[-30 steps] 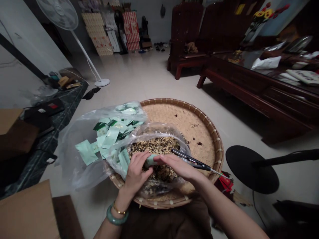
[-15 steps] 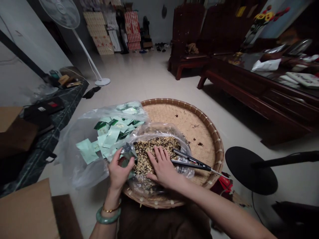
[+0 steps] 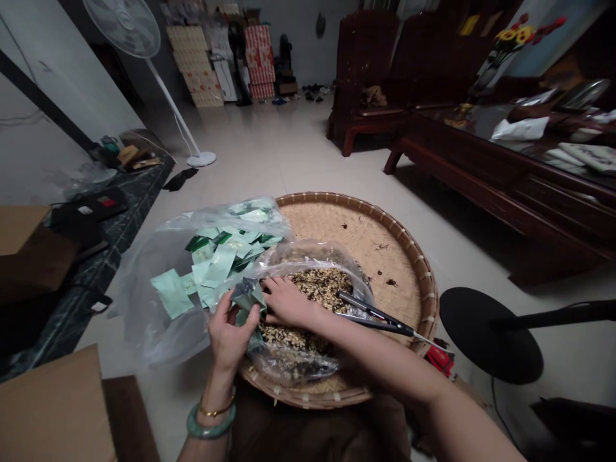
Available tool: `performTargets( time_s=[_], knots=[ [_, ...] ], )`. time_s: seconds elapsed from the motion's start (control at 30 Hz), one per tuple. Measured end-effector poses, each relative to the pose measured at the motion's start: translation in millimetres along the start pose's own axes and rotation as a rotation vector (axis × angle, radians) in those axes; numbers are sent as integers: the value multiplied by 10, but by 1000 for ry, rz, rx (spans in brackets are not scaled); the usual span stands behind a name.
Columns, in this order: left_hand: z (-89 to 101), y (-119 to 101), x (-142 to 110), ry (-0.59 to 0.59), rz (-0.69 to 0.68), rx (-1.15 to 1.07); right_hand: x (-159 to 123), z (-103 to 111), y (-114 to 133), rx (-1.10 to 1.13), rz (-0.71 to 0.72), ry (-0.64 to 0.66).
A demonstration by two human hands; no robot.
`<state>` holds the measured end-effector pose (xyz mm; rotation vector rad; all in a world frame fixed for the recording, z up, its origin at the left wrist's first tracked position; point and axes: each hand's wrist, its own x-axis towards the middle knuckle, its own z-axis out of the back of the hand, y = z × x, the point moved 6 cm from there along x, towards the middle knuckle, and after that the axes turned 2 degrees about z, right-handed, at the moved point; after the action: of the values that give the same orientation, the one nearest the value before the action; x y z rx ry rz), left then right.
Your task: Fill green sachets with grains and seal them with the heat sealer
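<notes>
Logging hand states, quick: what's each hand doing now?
Left hand: closed on a green packet.
Right hand: beside the packet; whether holding anything cannot be told.

No readable lettering, markings on green packets (image 3: 219,264) illegible

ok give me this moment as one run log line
left hand: holding green packet | right hand: beside packet, at grainy mix | black tool: lying at mix's right edge

White fan (image 3: 128,25) on floor (image 3: 289,147); flowers (image 3: 514,35) near dark bench (image 3: 368,61)
</notes>
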<state>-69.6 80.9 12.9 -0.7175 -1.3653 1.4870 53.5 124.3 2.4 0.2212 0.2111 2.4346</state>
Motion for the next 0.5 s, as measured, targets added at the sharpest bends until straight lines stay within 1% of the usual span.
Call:
performTargets(
  time_s=[0.1, 0.2, 0.33, 0.43, 0.5],
  knots=[
    [-12, -12, 3, 4, -4, 6, -53, 23, -21, 13, -33, -39],
    [-19, -35, 1, 6, -21, 16, -32, -7, -19, 11, -50, -73],
    [12, -53, -6, -16, -52, 30, 17, -55, 22, 17, 15, -19],
    [23, -38, -14, -13, -64, 41, -61, 30, -12, 59, 43, -49],
    [10, -13, -22, -5, -62, 54, -163, 109, -76, 143, 27, -90]
  ],
)
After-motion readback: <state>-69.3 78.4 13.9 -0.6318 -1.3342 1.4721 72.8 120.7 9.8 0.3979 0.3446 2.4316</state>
